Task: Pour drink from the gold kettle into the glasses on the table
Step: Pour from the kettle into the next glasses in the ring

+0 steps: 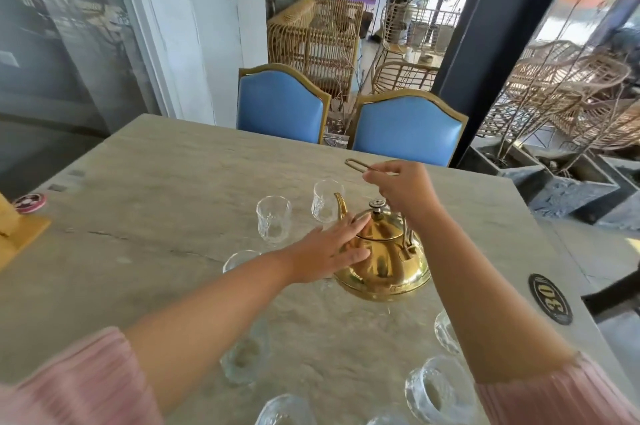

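Note:
The gold kettle (pixel 384 269) stands on the stone table (pixel 156 182) with its lid on and its spout pointing away from me. My left hand (pixel 332 251) lies flat against the kettle's left side, fingers spread, gripping nothing. My right hand (pixel 401 189) hovers above the lid and pinches a thin gold metal loop (pixel 353 164); whether the loop joins the kettle's handle is hidden by the hand. Several clear glasses ring the kettle: two behind it (pixel 273 220) (pixel 325 199), the others near me (pixel 244 359) (pixel 433 386), all looking empty.
Two blue chairs (pixel 405 127) stand at the table's far edge. A yellow stand (pixel 20 234) and a red disc (pixel 29 201) sit at the left edge. A black number badge (pixel 550 298) is on the right side. Rattan furniture and planters fill the room beyond.

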Action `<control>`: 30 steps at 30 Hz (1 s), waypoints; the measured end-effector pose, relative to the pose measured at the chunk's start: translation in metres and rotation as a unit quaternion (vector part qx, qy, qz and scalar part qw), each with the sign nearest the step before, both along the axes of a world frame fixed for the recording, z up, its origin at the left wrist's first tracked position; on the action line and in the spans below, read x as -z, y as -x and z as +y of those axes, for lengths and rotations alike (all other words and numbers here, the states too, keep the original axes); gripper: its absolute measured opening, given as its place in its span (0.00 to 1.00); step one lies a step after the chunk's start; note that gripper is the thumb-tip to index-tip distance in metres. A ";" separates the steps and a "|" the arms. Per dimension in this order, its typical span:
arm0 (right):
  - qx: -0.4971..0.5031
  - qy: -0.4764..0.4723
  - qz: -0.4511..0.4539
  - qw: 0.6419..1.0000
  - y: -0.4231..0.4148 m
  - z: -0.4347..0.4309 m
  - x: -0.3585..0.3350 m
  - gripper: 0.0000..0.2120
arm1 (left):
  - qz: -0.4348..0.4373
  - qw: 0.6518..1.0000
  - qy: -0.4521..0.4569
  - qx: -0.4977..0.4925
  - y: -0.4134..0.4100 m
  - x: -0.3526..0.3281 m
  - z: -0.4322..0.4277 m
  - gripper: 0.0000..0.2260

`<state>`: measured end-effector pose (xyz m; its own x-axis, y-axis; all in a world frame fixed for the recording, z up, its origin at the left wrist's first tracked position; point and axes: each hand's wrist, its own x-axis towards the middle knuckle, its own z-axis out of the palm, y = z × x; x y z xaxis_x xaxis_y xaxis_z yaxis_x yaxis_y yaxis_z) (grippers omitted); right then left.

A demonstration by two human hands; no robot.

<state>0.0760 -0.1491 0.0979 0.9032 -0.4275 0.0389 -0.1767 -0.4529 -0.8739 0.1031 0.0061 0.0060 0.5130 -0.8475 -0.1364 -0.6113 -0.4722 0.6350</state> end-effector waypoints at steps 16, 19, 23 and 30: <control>-0.013 0.059 0.090 0.994 -0.064 0.002 -0.012 0.07 | 0.102 0.994 0.050 -0.008 -0.040 0.011 -0.007 0.29; -0.017 0.081 0.124 0.989 -0.073 0.003 -0.017 0.06 | 0.117 0.991 0.062 -0.014 -0.039 0.007 -0.007 0.29; -0.031 0.116 0.164 0.979 -0.082 0.007 -0.024 0.10 | 0.126 0.989 0.081 -0.024 -0.038 0.004 -0.007 0.29; -0.032 0.138 0.176 0.974 -0.086 0.003 -0.036 0.15 | 0.130 0.986 0.103 -0.028 -0.036 -0.007 -0.012 0.31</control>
<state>0.1618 -0.1463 0.1344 0.9060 -0.3867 -0.1719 -0.4065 -0.6820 -0.6080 0.1395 -0.0058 0.0132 0.5297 -0.8425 -0.0976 -0.3926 -0.3455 0.8523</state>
